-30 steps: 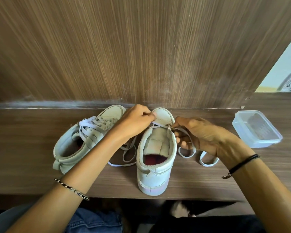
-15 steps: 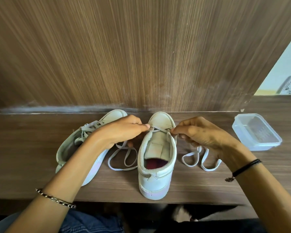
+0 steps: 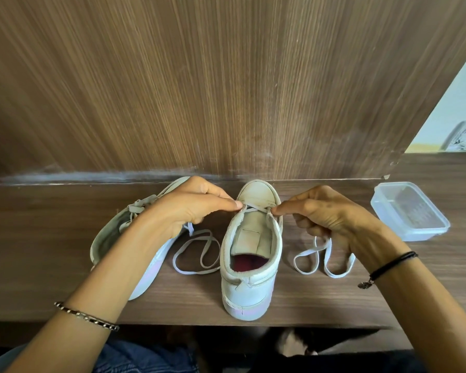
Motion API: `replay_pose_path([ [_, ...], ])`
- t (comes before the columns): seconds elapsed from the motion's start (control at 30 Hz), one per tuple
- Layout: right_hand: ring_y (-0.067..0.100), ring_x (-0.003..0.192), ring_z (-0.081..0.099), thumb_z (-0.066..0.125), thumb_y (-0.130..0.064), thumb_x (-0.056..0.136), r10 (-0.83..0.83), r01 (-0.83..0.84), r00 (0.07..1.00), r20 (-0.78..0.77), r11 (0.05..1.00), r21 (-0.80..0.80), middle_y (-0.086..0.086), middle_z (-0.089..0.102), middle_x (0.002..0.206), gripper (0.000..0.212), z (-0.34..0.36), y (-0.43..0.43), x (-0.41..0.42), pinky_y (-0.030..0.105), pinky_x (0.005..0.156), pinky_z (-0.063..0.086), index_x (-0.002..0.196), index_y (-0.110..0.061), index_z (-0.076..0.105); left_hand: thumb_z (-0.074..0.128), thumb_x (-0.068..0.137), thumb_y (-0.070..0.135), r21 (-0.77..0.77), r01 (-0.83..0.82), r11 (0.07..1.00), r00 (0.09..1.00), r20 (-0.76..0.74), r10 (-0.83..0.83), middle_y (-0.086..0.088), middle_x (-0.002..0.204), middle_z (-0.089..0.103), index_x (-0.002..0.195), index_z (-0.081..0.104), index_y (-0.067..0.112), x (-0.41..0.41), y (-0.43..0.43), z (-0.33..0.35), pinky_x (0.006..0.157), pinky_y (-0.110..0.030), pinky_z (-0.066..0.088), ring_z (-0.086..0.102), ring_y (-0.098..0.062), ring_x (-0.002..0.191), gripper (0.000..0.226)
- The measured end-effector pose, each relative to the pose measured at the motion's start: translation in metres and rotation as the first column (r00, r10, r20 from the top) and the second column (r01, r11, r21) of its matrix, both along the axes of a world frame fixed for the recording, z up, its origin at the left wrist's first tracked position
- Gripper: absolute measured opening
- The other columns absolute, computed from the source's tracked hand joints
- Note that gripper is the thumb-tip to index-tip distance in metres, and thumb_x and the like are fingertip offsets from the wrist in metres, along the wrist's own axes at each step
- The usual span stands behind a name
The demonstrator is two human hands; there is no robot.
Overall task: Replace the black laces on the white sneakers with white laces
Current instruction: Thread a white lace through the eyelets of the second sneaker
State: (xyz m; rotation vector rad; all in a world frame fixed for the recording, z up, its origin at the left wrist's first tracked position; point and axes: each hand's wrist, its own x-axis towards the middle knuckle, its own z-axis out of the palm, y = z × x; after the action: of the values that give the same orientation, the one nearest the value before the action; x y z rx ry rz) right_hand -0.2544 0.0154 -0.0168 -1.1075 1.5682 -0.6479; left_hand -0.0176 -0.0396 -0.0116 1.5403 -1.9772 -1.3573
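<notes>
A white sneaker (image 3: 249,286) stands upright in the middle of the wooden shelf, heel toward me, tongue exposed. One white lace (image 3: 256,209) crosses its lowest eyelets near the toe. My left hand (image 3: 191,208) pinches the lace at the left eyelet. My right hand (image 3: 331,214) pinches it at the right eyelet. The loose lace ends lie in loops on the shelf, one to the left (image 3: 197,251) and one to the right (image 3: 323,257) of the shoe. A second white sneaker (image 3: 124,238), laced in white, lies tipped on its side under my left forearm.
A clear plastic box (image 3: 409,211) with a lid sits at the right on the shelf (image 3: 38,251). A wood-grain panel (image 3: 226,90) rises directly behind the shoes. The shelf's front edge runs just below the sneaker's heel.
Both hands have drawn apart to the sneaker's two lowest eyelets, pulling the lace across. The left sneaker has tipped over onto its side. The lace ends slid into new loops.
</notes>
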Motion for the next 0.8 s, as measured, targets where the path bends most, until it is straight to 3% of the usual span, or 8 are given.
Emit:
replay_pose_path([
  [0.07,0.007,0.038,0.025,0.086,-0.024,0.077,-0.005,0.005,0.999,0.038,1.000,0.016,-0.009,0.033,0.045,0.026,0.000,0.001,-0.001,0.019,0.037,0.022,0.075,-0.001,0.074,0.072,0.093,0.033,0.025,-0.021,0.999,1.000,-0.002,0.021,0.021,0.041,0.048,0.088,0.072,0.018,-0.002,0.001,0.000,0.037,-0.007,0.033,0.046,0.004,0.034,0.016],
  [0.13,0.006,0.036,0.025,0.085,-0.021,0.079,-0.027,0.026,0.996,0.084,1.000,0.015,-0.010,0.033,0.043,0.042,-0.001,0.000,-0.003,0.019,0.038,0.022,0.044,-0.018,0.061,0.071,0.094,0.033,0.054,-0.036,0.998,0.999,-0.012,0.036,0.020,0.041,0.049,0.089,0.071,0.019,-0.003,0.001,0.000,0.036,-0.008,0.033,0.046,0.004,0.034,0.015],
  [0.2,0.007,0.038,0.025,0.084,-0.022,0.079,-0.074,0.072,0.987,0.141,0.997,0.017,-0.008,0.033,0.046,0.054,-0.003,-0.001,-0.002,0.021,0.040,0.020,0.037,-0.021,0.052,0.069,0.095,0.034,0.069,-0.045,0.997,0.999,-0.019,0.046,0.019,0.041,0.050,0.090,0.071,0.019,-0.003,0.001,0.000,0.036,-0.009,0.033,0.046,0.003,0.035,0.015],
  [0.33,0.008,0.044,0.035,0.080,-0.023,0.083,-0.118,0.127,0.958,0.263,0.992,-0.017,-0.004,0.050,0.056,0.022,-0.008,-0.002,0.006,0.023,0.047,0.023,0.067,-0.013,0.069,0.067,0.098,0.029,0.075,-0.060,0.995,0.997,-0.047,0.063,0.016,0.044,0.051,0.095,0.071,0.014,-0.004,0.001,0.002,0.036,-0.010,0.030,0.042,0.001,0.038,0.016],
  [0.43,0.012,0.050,0.051,0.070,-0.016,0.092,-0.094,0.115,0.953,0.287,0.992,-0.056,0.007,0.063,0.067,0.022,-0.013,-0.002,0.013,0.023,0.047,0.031,0.074,-0.004,0.072,0.064,0.101,0.024,0.077,-0.152,0.985,0.984,-0.082,0.158,0.014,0.057,0.064,0.084,0.070,0.015,-0.006,0.004,-0.003,0.041,-0.017,0.021,0.033,-0.006,0.051,0.020],
  [0.6,0.015,0.056,0.059,0.068,-0.013,0.095,-0.093,0.096,0.938,0.334,0.995,0.009,0.011,0.066,0.074,0.021,-0.015,-0.003,0.011,0.020,0.052,0.051,0.080,0.000,0.075,0.061,0.102,0.026,0.015,-0.167,0.986,0.984,-0.052,0.168,0.015,0.063,0.068,0.081,0.070,0.021,-0.009,0.007,-0.007,0.041,-0.018,0.025,0.037,-0.008,0.056,0.024],
  [0.7,0.014,0.058,0.060,0.070,-0.016,0.095,-0.070,0.070,0.940,0.333,0.997,0.012,0.011,0.067,0.075,0.020,-0.010,-0.001,0.010,0.020,0.052,0.051,0.088,0.003,0.075,0.061,0.102,0.026,0.004,-0.149,0.989,0.988,-0.036,0.149,0.011,0.073,0.073,0.081,0.071,0.021,-0.008,0.004,-0.007,0.042,-0.019,0.027,0.037,-0.009,0.057,0.024],
  [0.8,0.013,0.062,0.062,0.072,-0.027,0.095,-0.009,0.019,0.980,0.200,0.999,-0.049,0.008,0.071,0.076,0.030,-0.004,0.001,0.007,0.021,0.051,0.040,0.094,0.003,0.076,0.061,0.102,0.028,-0.020,-0.142,0.990,0.990,-0.006,0.142,0.018,0.052,0.059,0.080,0.071,0.021,-0.010,0.004,-0.006,0.045,-0.022,0.027,0.037,-0.010,0.059,0.025],
])
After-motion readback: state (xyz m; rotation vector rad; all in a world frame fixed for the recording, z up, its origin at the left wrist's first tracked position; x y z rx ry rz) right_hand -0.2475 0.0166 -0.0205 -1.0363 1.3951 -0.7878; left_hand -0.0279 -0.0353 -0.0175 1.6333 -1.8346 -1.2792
